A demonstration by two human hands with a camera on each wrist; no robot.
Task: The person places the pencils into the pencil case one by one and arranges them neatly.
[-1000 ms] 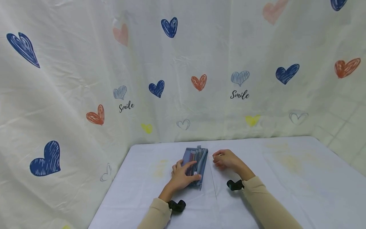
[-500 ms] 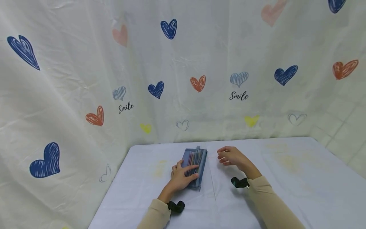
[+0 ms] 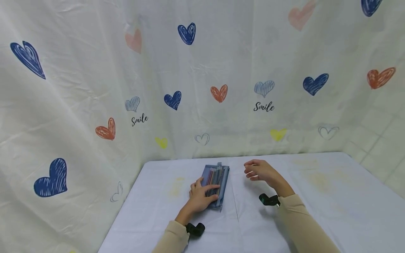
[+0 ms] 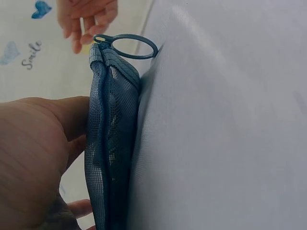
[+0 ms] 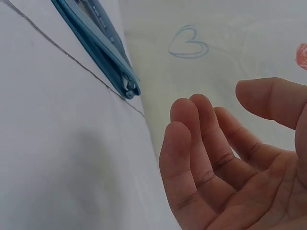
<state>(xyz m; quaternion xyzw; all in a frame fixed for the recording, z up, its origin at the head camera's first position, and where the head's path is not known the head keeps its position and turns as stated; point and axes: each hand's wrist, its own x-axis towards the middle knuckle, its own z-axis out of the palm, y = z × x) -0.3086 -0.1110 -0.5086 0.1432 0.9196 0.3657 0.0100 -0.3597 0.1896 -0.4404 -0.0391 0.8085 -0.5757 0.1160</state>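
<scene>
A blue mesh pencil case [image 3: 223, 182] lies flat on the white tabletop, with several coloured pencils [image 3: 213, 175] showing through it. My left hand [image 3: 198, 197] rests on its lower left part, fingers spread over the top. In the left wrist view, the case's zip side [image 4: 106, 143] appears closed along the visible length, and a ring-shaped zip pull [image 4: 120, 37] hangs at the near end. My right hand [image 3: 261, 172] hovers to the right of the case, apart from it, with relaxed, slightly bent fingers and nothing in them. The right wrist view shows the case's far corner [image 5: 127, 86].
A white cloth [image 3: 284, 218] with faint yellow patches covers the table. Behind it hangs a white curtain [image 3: 234, 123] printed with hearts and "Smile". A small black camera [image 3: 196, 229] sits on the left wrist, another black camera [image 3: 269, 199] on the right.
My right hand has moved right and slightly away from the pencil case, its fingers loosening. The left hand stays on the case, its thumb shifted slightly.
</scene>
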